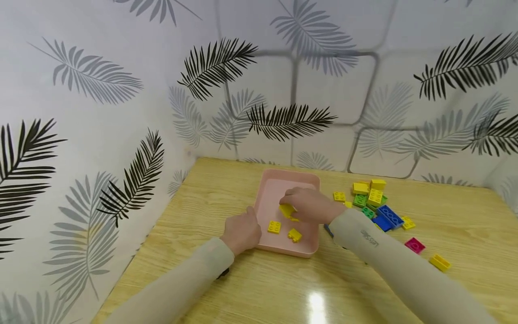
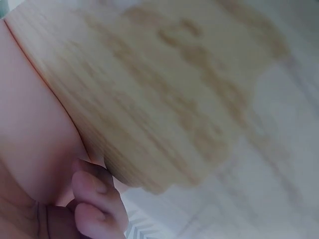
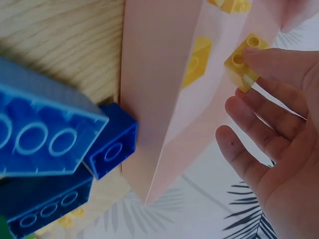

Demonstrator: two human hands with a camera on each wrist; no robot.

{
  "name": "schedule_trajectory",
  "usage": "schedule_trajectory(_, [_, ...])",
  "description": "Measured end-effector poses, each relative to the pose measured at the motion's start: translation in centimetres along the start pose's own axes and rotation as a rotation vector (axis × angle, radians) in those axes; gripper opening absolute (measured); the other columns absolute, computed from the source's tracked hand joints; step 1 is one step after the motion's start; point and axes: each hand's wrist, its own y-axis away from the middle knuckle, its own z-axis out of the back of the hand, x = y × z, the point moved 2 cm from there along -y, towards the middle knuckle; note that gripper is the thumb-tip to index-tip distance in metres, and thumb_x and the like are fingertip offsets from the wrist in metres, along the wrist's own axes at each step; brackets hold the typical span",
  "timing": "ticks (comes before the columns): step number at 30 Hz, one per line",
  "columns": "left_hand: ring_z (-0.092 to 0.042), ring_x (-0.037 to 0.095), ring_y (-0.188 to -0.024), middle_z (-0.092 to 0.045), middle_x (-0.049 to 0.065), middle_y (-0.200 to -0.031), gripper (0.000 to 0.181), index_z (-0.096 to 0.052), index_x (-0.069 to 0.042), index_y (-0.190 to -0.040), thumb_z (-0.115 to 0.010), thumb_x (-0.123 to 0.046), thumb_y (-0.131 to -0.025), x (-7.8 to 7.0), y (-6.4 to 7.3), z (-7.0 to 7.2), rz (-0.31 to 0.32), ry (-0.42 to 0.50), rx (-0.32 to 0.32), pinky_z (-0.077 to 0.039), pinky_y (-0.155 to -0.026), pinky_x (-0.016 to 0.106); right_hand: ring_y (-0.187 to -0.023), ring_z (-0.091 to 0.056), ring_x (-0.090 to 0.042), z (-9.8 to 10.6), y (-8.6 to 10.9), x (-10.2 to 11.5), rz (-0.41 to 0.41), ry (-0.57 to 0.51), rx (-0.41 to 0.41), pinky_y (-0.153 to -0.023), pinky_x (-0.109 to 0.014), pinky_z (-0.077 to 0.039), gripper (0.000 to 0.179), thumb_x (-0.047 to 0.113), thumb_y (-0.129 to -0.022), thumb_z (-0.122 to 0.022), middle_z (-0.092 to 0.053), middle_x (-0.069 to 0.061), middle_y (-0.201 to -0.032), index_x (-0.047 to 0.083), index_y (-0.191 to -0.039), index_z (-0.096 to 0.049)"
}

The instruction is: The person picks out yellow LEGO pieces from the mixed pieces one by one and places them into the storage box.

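My right hand [image 1: 309, 203] is over the pink tray [image 1: 269, 191], pinching a yellow toy brick [image 3: 244, 59] between thumb and fingers. In the right wrist view the other fingers are spread loosely below the brick. My left hand [image 1: 241, 230] grips the tray's near left side; its fingers [image 2: 94, 191] are curled at the tray wall in the left wrist view. Inside the tray lie a yellow brick [image 1: 274, 227], studs up, and a second yellow brick [image 1: 295, 235], tipped on its side. Part of the tray floor is hidden under my right hand.
Right of the tray is a loose pile with a blue brick [image 1: 390, 217], a green brick [image 1: 360, 200] and several yellow bricks [image 1: 375, 197]. A dark pink brick [image 1: 414, 245] and a yellow brick [image 1: 439, 262] lie nearer. A leaf-patterned wall [image 1: 315, 148] backs the wooden table [image 1: 218, 189].
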Motion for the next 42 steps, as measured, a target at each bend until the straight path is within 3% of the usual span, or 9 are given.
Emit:
schedule_trajectory(8, [-0.056, 0.017, -0.052, -0.057, 0.006, -0.063, 0.06, -0.038, 0.004, -0.148, -0.049, -0.033, -0.102, -0.1, 0.0, 0.1, -0.005, -0.034, -0.009, -0.052, -0.055, 0.039, -0.113, -0.062, -0.02, -0.6, -0.8, 0.3, -0.043, -0.029, 0.066, -0.1, -0.038, -0.051, 0.039, 0.019, -0.089, -0.077, -0.069, -0.003, -0.122, 0.013, -0.126, -0.069])
schedule_trajectory(15, [-0.055, 0.017, -0.051, -0.056, 0.005, -0.063, 0.058, -0.037, 0.003, -0.147, -0.049, -0.032, -0.102, -0.1, 0.0, 0.1, -0.004, -0.013, -0.007, -0.049, -0.053, 0.036, -0.107, -0.063, -0.02, -0.5, -0.2, 0.2, -0.042, -0.044, 0.05, -0.096, -0.038, -0.053, 0.04, 0.023, -0.087, -0.08, -0.069, -0.003, -0.118, 0.012, -0.124, -0.07])
schedule_trajectory(19, [-0.052, 0.016, -0.05, -0.055, 0.004, -0.061, 0.058, -0.036, 0.003, -0.148, -0.047, -0.032, -0.102, -0.1, 0.0, 0.0, -0.007, -0.002, -0.003, -0.046, -0.051, 0.034, -0.107, -0.062, -0.021, -0.1, 1.2, -0.2, -0.056, -0.079, 0.036, -0.095, -0.04, -0.053, 0.04, 0.026, -0.088, -0.079, -0.069, -0.005, -0.118, 0.01, -0.123, -0.07])
schedule_trajectory(25, [-0.049, 0.017, -0.048, -0.054, 0.004, -0.06, 0.06, -0.035, 0.003, -0.15, -0.046, -0.031, -0.103, -0.1, 0.1, 0.1, 0.002, 0.013, 0.013, -0.042, -0.048, 0.033, -0.106, -0.064, -0.023, 0.6, 4.0, -1.1, -0.093, -0.077, 0.016, -0.093, -0.042, -0.054, 0.033, 0.01, -0.092, -0.072, -0.067, -0.006, -0.12, 0.009, -0.124, -0.069])
schedule_trajectory(33, [-0.049, 0.016, -0.047, -0.053, 0.004, -0.059, 0.059, -0.036, 0.004, -0.149, -0.047, -0.031, -0.102, -0.1, 0.1, 0.1, -0.011, 0.013, -0.001, -0.041, -0.047, 0.032, -0.112, -0.066, -0.023, 1.3, 8.5, -2.7, -0.168, -0.084, -0.036, -0.092, -0.043, -0.055, 0.033, 0.012, -0.093, -0.072, -0.068, -0.005, -0.124, 0.012, -0.125, -0.069])
schedule_trajectory(42, [-0.046, 0.016, -0.046, -0.052, 0.003, -0.058, 0.06, -0.036, 0.004, -0.149, -0.047, -0.031, -0.102, -0.1, 0.3, 0.1, -0.016, 0.02, -0.007, -0.04, -0.045, 0.031, -0.102, -0.068, -0.025, 2.0, 13.2, -3.9, -0.219, -0.059, -0.04, -0.085, -0.043, -0.057, 0.031, 0.01, -0.09, -0.073, -0.069, -0.007, -0.117, 0.01, -0.122, -0.071])
